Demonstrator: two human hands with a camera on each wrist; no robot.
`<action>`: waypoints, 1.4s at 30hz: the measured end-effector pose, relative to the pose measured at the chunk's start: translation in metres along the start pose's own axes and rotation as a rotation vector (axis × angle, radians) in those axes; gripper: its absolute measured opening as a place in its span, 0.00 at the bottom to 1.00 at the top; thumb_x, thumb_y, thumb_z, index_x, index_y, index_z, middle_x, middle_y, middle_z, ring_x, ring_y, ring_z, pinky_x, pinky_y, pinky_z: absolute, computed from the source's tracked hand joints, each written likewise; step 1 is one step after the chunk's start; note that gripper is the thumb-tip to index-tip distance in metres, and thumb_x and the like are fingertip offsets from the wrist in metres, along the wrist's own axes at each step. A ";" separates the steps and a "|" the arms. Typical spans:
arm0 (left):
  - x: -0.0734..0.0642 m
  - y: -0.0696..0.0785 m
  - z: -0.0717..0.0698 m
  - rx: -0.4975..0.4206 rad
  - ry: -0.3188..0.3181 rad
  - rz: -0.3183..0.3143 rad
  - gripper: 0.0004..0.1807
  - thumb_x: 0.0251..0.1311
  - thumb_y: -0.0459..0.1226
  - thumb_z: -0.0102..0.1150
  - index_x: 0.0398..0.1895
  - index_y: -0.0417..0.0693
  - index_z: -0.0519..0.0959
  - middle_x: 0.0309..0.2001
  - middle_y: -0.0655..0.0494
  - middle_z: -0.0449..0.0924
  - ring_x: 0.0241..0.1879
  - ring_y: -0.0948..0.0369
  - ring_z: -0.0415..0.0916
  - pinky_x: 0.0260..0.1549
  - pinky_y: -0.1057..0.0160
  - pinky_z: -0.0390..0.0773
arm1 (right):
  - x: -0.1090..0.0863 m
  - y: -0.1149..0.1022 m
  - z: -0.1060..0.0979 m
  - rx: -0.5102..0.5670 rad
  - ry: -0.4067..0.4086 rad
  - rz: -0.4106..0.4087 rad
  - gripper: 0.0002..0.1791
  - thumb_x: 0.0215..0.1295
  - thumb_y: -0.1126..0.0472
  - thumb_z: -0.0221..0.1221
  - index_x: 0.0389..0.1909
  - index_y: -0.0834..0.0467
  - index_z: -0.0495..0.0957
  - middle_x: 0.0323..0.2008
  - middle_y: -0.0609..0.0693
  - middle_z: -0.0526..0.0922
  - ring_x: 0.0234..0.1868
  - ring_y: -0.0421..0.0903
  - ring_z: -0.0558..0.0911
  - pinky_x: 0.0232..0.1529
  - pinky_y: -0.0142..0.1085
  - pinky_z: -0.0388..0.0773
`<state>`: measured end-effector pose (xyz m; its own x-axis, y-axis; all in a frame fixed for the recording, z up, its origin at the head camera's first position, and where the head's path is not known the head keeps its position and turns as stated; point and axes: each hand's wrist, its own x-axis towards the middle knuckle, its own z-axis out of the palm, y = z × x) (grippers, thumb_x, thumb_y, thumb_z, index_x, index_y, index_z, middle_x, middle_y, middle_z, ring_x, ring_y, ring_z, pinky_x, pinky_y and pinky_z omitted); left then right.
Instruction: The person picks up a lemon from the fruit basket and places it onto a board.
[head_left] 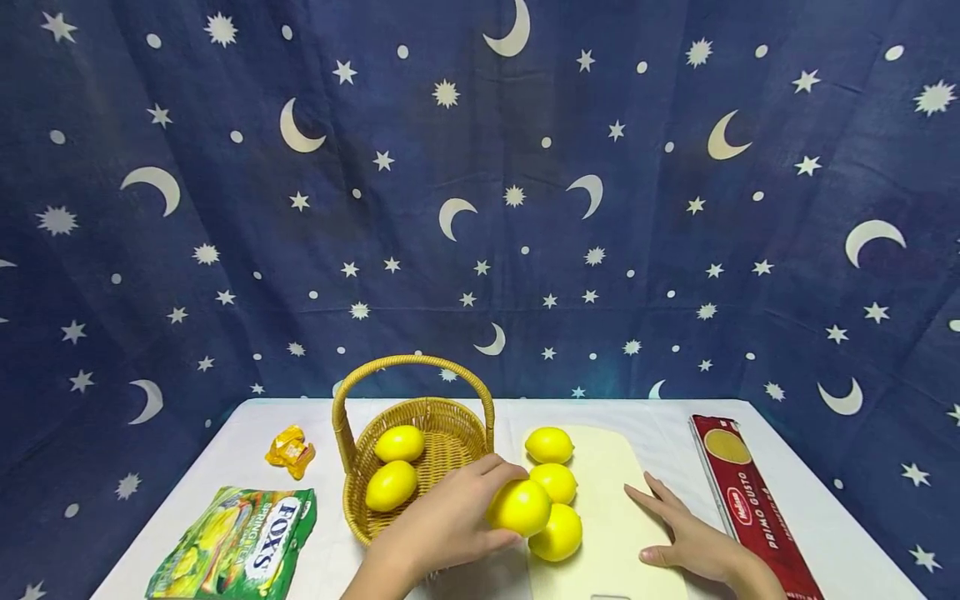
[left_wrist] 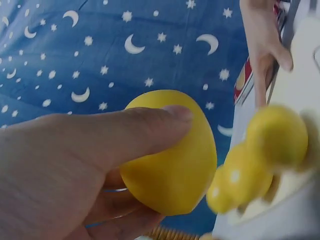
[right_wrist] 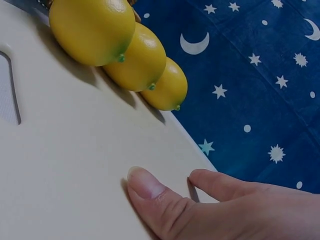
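Observation:
My left hand (head_left: 450, 521) grips a yellow lemon (head_left: 521, 508), raised in front of the row on the board. In the left wrist view the thumb lies across this lemon (left_wrist: 175, 172), with fingers behind it. Three more lemons (head_left: 557, 535) line the left side of a cream cutting board (head_left: 615, 492). Right at the board's other side, my right hand (head_left: 693, 537) spreads its fingers, holding nothing; its thumb rests on the board in the right wrist view. To the left stands a wicker basket (head_left: 352, 506) with two lemons (head_left: 392, 486) inside.
A red spaghetti packet (head_left: 757, 508) lies along the table's right side. On the left are a green Fox's candy bag (head_left: 236, 542) and a crumpled orange wrapper (head_left: 291, 452). The basket's tall handle (head_left: 412, 360) arches upward. Behind the white table hangs a blue star-and-moon curtain (head_left: 480, 208).

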<state>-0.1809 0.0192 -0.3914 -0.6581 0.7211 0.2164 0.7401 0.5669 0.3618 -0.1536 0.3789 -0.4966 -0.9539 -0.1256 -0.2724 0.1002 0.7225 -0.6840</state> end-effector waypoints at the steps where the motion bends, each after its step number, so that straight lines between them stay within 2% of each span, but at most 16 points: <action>1: 0.004 0.003 0.002 0.001 -0.002 0.010 0.30 0.49 0.51 0.69 0.57 0.60 0.73 0.51 0.67 0.75 0.44 0.68 0.73 0.48 0.65 0.77 | -0.001 0.000 0.000 0.001 0.000 -0.002 0.50 0.47 0.44 0.68 0.72 0.50 0.58 0.74 0.66 0.37 0.70 0.71 0.40 0.58 0.72 0.34; 4: 0.017 0.012 0.010 0.003 -0.003 0.042 0.30 0.50 0.51 0.69 0.58 0.60 0.73 0.53 0.66 0.74 0.44 0.69 0.73 0.48 0.66 0.77 | -0.001 0.001 0.001 0.002 0.000 -0.018 0.50 0.47 0.44 0.68 0.72 0.51 0.58 0.74 0.66 0.37 0.71 0.71 0.40 0.58 0.73 0.34; 11: 0.046 0.032 0.029 -0.007 0.042 0.089 0.30 0.49 0.50 0.70 0.58 0.61 0.73 0.51 0.65 0.74 0.42 0.69 0.74 0.44 0.67 0.77 | -0.002 0.000 0.000 -0.002 0.010 -0.076 0.48 0.49 0.45 0.67 0.71 0.51 0.59 0.73 0.67 0.39 0.70 0.73 0.42 0.58 0.74 0.37; 16: 0.062 0.039 0.051 -0.033 0.121 0.134 0.31 0.49 0.51 0.69 0.59 0.59 0.73 0.49 0.65 0.75 0.44 0.71 0.74 0.45 0.70 0.76 | -0.003 0.000 0.000 0.004 0.018 -0.135 0.47 0.50 0.47 0.68 0.70 0.59 0.60 0.73 0.69 0.39 0.70 0.74 0.42 0.59 0.74 0.38; 20: 0.071 0.039 0.071 -0.086 0.174 0.135 0.32 0.50 0.51 0.68 0.60 0.59 0.72 0.50 0.66 0.75 0.46 0.71 0.75 0.48 0.73 0.76 | -0.002 0.000 0.001 0.021 0.016 -0.155 0.47 0.50 0.49 0.68 0.69 0.62 0.61 0.72 0.70 0.39 0.70 0.74 0.39 0.59 0.73 0.35; 25: 0.075 0.035 0.094 -0.140 0.229 0.136 0.32 0.51 0.50 0.68 0.61 0.58 0.71 0.52 0.66 0.74 0.48 0.72 0.75 0.48 0.73 0.75 | -0.003 0.000 0.001 0.034 0.016 -0.148 0.47 0.49 0.48 0.69 0.68 0.61 0.62 0.73 0.70 0.38 0.70 0.74 0.39 0.59 0.73 0.34; 30: 0.076 0.028 0.111 -0.144 0.289 0.161 0.33 0.51 0.51 0.68 0.61 0.57 0.70 0.51 0.66 0.74 0.48 0.71 0.75 0.48 0.74 0.75 | -0.005 0.001 0.000 0.031 0.022 -0.164 0.47 0.50 0.49 0.68 0.69 0.63 0.61 0.72 0.70 0.38 0.70 0.75 0.39 0.58 0.74 0.34; 36: 0.075 0.021 0.124 -0.147 0.332 0.179 0.32 0.51 0.51 0.68 0.60 0.56 0.71 0.52 0.66 0.74 0.47 0.70 0.76 0.50 0.73 0.76 | -0.004 0.001 -0.001 0.019 0.030 -0.200 0.47 0.51 0.49 0.67 0.68 0.67 0.60 0.72 0.72 0.38 0.69 0.76 0.40 0.57 0.75 0.36; 42: 0.075 0.017 0.130 -0.107 0.366 0.190 0.31 0.50 0.52 0.69 0.57 0.55 0.72 0.52 0.66 0.76 0.49 0.70 0.76 0.51 0.73 0.75 | -0.005 0.000 0.001 0.007 0.043 -0.187 0.47 0.50 0.48 0.68 0.68 0.63 0.61 0.72 0.71 0.40 0.69 0.76 0.41 0.57 0.75 0.38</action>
<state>-0.1992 0.1344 -0.4866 -0.5311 0.6089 0.5892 0.8473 0.3792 0.3719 -0.1489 0.3788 -0.4954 -0.9674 -0.2280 -0.1107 -0.0785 0.6848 -0.7245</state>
